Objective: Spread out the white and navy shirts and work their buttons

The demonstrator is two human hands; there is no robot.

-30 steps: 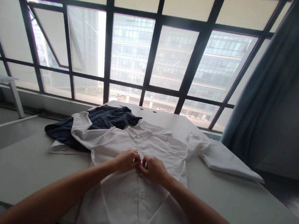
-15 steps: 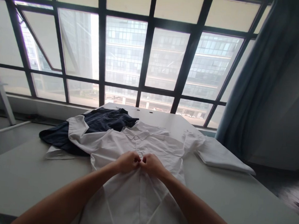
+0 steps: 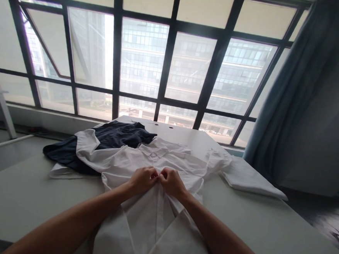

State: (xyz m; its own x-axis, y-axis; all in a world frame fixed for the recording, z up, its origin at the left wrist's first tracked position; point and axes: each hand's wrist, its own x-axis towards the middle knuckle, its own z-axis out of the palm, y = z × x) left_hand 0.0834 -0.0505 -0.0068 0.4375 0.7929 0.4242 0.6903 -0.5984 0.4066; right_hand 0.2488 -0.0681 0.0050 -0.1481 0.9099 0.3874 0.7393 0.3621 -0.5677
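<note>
A white collared shirt [image 3: 142, 218] lies front side up on the white table, its collar pointing away from me and its lower part towards me. At the middle of its front placket, my left hand [image 3: 145, 179] and my right hand [image 3: 171, 182] meet, fingertips almost touching. Both hands are closed in a pinch on the shirt's front edge. The fabric rises in folds below them. Whether a button sits between the fingers is hidden. One sleeve stretches left over dark cloth, the other reaches right.
Dark navy clothing [image 3: 122, 133] lies in a heap at the back left, partly under the shirt's sleeve. A folded white cloth [image 3: 250, 177] rests near the right edge of the table [image 3: 238, 224]. Behind stand gridded windows and a blue-grey curtain [image 3: 293, 93].
Both hands have moved slightly up the placket, away from me, still pinching. The shirt's lower part has lifted and creased into larger folds.
</note>
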